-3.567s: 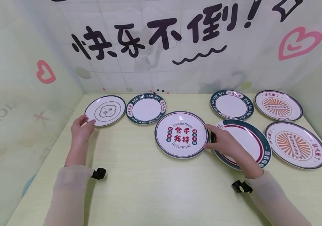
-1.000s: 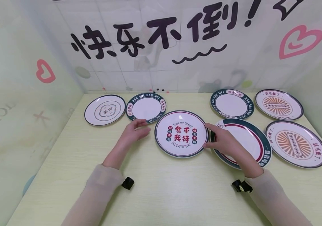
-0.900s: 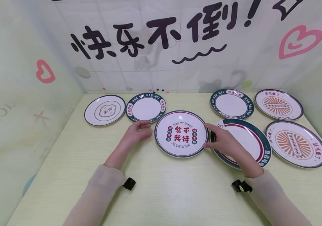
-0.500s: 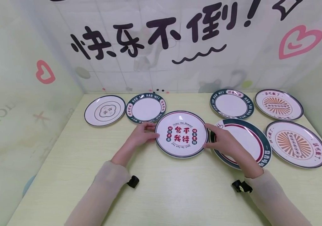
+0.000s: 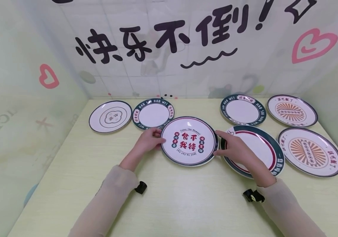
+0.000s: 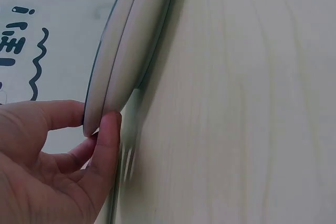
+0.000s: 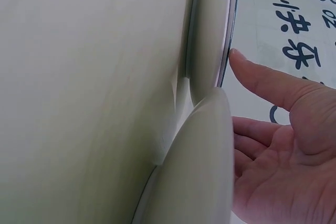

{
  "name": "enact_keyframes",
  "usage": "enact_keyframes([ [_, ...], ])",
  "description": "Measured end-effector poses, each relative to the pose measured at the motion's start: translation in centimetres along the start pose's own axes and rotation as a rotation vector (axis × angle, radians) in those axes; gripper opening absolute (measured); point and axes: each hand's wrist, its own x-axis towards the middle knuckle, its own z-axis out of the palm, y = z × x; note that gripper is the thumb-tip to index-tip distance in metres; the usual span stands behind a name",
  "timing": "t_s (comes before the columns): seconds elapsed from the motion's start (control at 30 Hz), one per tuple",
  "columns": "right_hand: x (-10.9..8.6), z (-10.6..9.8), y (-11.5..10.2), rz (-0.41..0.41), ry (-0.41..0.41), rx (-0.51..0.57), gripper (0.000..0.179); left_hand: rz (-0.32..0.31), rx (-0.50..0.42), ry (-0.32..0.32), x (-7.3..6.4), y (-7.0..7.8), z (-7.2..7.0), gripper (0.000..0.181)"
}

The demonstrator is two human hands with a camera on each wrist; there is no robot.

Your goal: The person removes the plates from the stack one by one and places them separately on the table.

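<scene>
A white plate with red characters (image 5: 189, 142) lies in the middle of the table, a dark rim showing under its right edge. In the left wrist view, two rims lie together in this stacked plate pair (image 6: 123, 45). My left hand (image 5: 150, 140) pinches the left edge, thumb and fingers around the rim. My right hand (image 5: 233, 146) touches the right edge with thumb and forefinger, its fingers mostly straight in the right wrist view. That hand hovers over a large green-rimmed plate (image 5: 255, 144). In the left wrist view, the plates' undersides face the camera.
A white plate with a flower outline (image 5: 110, 116) and a small green-rimmed plate (image 5: 153, 113) stand at the back left. Another green-rimmed plate (image 5: 243, 110) and two sunburst plates (image 5: 292, 111) lie on the right. Printed walls enclose the table (image 5: 163, 204).
My left hand has come from the flower-outline plate to the middle plate and taken its left edge. The top plate has shifted slightly left, baring a dark rim at its right. The right hand stays.
</scene>
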Motion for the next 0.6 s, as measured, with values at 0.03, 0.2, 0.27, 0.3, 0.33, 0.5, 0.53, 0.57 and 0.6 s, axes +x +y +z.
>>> enact_keyframes([
  [0.03, 0.0, 0.0, 0.0, 0.0, 0.0, -0.001, 0.079, 0.004, 0.002, 0.007, 0.0, -0.1, -0.1, 0.043],
  [0.2, 0.1, -0.1, 0.0, -0.01, -0.002, -0.006, 0.077, 0.017, -0.044, 0.032, 0.0, -0.3, -0.9, 0.039],
  [0.27, 0.2, -0.2, 0.0, -0.012, -0.001, -0.006, 0.076, 0.012, -0.086, 0.027, 0.0, -0.3, -1.5, 0.04],
  [0.3, 0.1, -0.3, 0.0, -0.012, -0.002, -0.005, 0.076, 0.008, -0.104, 0.024, -0.1, -0.3, -1.8, 0.041],
  [0.33, 0.1, -0.3, 0.0, -0.012, -0.003, -0.006, 0.075, 0.004, -0.119, 0.021, -0.2, -0.4, -2.2, 0.042],
  [0.5, 0.1, -0.5, -0.1, -0.015, -0.004, -0.003, 0.075, -0.014, -0.167, 0.029, -0.9, -1.1, -4.4, 0.048],
  [0.53, 0.1, -0.5, -0.1, -0.017, -0.003, -0.003, 0.074, -0.015, -0.18, 0.031, -1.1, -1.3, -4.9, 0.05],
  [0.57, 0.0, -0.5, -0.1, -0.019, -0.001, -0.003, 0.074, -0.017, -0.195, 0.032, -1.2, -1.5, -5.3, 0.051],
  [0.6, 0.0, -0.5, -0.1, -0.021, 0.001, -0.002, 0.073, -0.017, -0.208, 0.032, -1.4, -1.7, -5.8, 0.052],
])
